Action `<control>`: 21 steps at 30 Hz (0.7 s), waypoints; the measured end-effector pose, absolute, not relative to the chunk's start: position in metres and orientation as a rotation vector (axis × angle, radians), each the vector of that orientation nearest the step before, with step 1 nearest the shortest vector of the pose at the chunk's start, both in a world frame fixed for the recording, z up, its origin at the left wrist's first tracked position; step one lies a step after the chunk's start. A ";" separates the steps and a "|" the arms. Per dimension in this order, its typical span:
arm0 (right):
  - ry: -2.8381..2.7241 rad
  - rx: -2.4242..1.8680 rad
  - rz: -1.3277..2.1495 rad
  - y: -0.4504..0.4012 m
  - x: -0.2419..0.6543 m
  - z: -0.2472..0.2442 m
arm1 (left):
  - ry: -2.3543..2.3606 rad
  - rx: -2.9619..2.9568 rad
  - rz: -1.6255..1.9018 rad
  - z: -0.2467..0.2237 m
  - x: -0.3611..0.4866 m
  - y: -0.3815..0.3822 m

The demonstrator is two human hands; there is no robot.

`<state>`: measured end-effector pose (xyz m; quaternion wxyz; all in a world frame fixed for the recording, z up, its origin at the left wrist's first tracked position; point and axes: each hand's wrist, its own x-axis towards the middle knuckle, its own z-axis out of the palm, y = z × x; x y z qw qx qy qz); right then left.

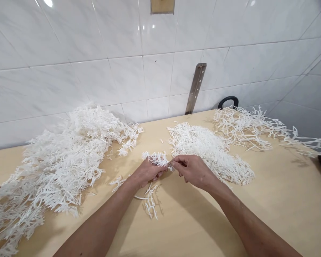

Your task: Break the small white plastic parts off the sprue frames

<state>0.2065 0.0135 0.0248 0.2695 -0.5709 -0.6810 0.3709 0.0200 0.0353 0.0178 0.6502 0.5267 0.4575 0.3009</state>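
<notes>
My left hand [149,172] is closed around a white branched plastic piece [157,158], whose fine tips stick out above the fingers. Thumb and forefinger of my right hand [193,170] pinch at the right end of this same piece, close to the left fingertips. Below my left hand a bare white branched stem [149,201] hangs or lies over the table; its upper part is hidden by the hand and wrist. Just beyond my right hand is a pile of small white pieces [203,146].
A large heap of white branched pieces [69,153] covers the left of the wooden table [283,200]. Bare white stems [243,125] lie at the back right, near a black curved handle [228,100]. A metal strip [196,87] leans against the tiled wall.
</notes>
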 end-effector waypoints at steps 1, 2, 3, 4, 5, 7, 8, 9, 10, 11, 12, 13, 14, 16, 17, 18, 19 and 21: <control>-1.853 -1.545 0.948 0.013 0.206 0.025 | 1.044 1.198 0.680 0.018 0.020 0.035; -1.873 -1.544 0.895 0.012 0.205 0.026 | 1.052 1.199 0.673 0.018 0.020 0.036; -1.892 -1.539 0.845 0.012 0.204 0.026 | 1.059 1.201 0.667 0.017 0.020 0.036; -1.908 -1.533 0.797 0.011 0.203 0.026 | 1.065 1.201 0.661 0.017 0.019 0.036; -1.918 -1.528 0.755 0.011 0.202 0.025 | 1.072 1.198 0.655 0.016 0.020 0.037; -1.927 -1.524 0.695 0.011 0.200 0.024 | 1.092 1.182 0.647 0.015 0.020 0.037; -1.928 -1.526 0.677 0.011 0.199 0.024 | 1.099 1.169 0.652 0.015 0.021 0.037; -1.925 -1.529 0.668 0.011 0.198 0.023 | 1.104 1.157 0.662 0.015 0.021 0.036; -1.922 -1.531 0.663 0.011 0.197 0.022 | 1.109 1.149 0.674 0.015 0.022 0.036; -1.919 -1.529 0.659 0.011 0.196 0.021 | 1.111 1.146 0.689 0.014 0.022 0.035; -1.916 -1.524 0.658 0.011 0.196 0.021 | 1.109 1.147 0.701 0.013 0.022 0.035; -1.910 -1.520 0.660 0.011 0.196 0.020 | 1.110 1.148 0.714 0.012 0.022 0.035; -1.902 -1.518 0.666 0.011 0.196 0.019 | 1.099 1.146 0.718 0.010 0.021 0.035; -1.889 -1.518 0.686 0.011 0.196 0.017 | 1.067 1.136 0.716 0.007 0.021 0.036; -1.884 -1.521 0.696 0.011 0.196 0.017 | 1.056 1.133 0.703 0.007 0.020 0.036; -1.881 -1.522 0.704 0.011 0.196 0.016 | 1.053 1.128 0.699 0.007 0.020 0.036; -1.880 -1.524 0.708 0.012 0.196 0.016 | 1.060 1.123 0.695 0.008 0.021 0.036; -1.881 -1.528 0.704 0.012 0.195 0.014 | 1.105 1.116 0.723 0.011 0.023 0.034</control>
